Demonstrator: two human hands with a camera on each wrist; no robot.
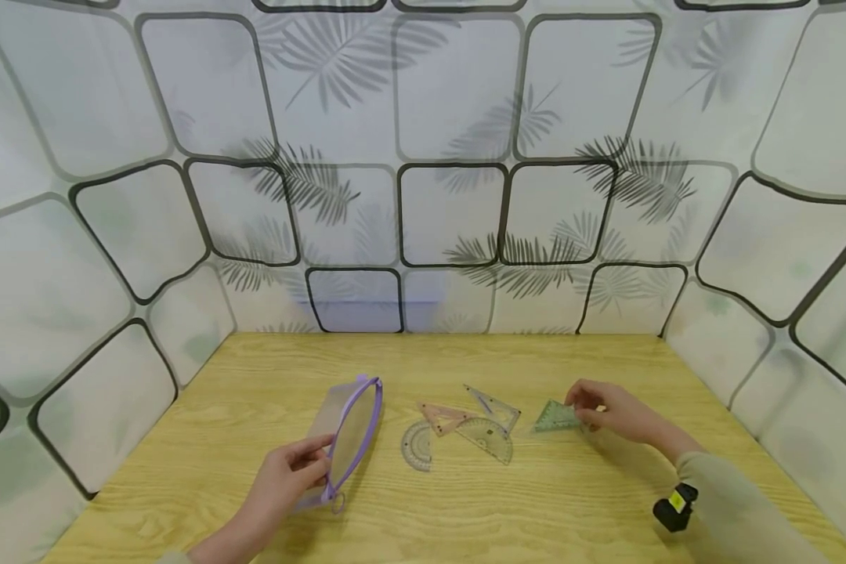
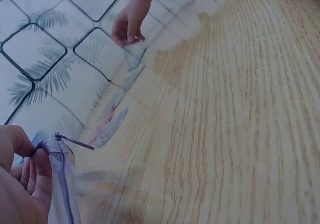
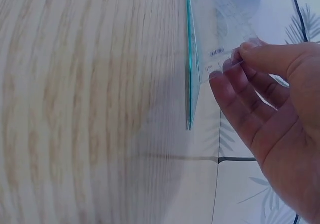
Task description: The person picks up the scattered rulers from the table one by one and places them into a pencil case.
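Observation:
My left hand [image 1: 285,478] grips the near side of a purple-rimmed zipper pouch [image 1: 356,431], its mouth gaping to the right. Thumb and fingers pinch its edge beside the zipper pull [image 2: 75,141] in the left wrist view. On the right, my right hand [image 1: 602,407] pinches a clear green set square [image 1: 557,417] by its corner, tilted up from the table. A teal-edged strip [image 3: 189,74] shows directly beneath it in the right wrist view. Between the hands lie a small protractor [image 1: 417,446], a larger protractor [image 1: 492,440], a pink set square [image 1: 442,417] and a clear set square [image 1: 497,409].
The wood-grain table [image 1: 423,517] is closed in at the back and sides by a patterned curtain [image 1: 451,211] of leaves and rounded squares. A black device [image 1: 675,507] with a yellow patch is worn at the right wrist.

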